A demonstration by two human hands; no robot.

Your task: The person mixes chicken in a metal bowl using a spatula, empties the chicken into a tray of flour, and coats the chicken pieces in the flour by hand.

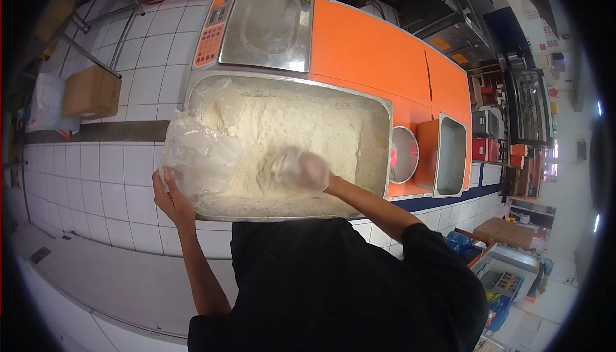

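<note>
A large metal tub (292, 212) in front of me holds pale, lumpy flour (314, 124). At its left end a clear plastic bag (199, 150), dusted with flour, hangs over the rim and into the tub. My left hand (172, 198) grips the edge of this bag at the near left corner. My right hand (307, 170) wears a thin clear glove and is down at the flour near the middle of the tub. Motion smears its fingers. Something pale and floury lies at the fingertips, too blurred to name.
Beyond the tub sits a digital scale (266, 25) with a steel platform, on an orange counter (369, 47). To the right are a round metal bowl (404, 153) and a deep rectangular steel pan (452, 156). A cardboard box (91, 92) stands on the left.
</note>
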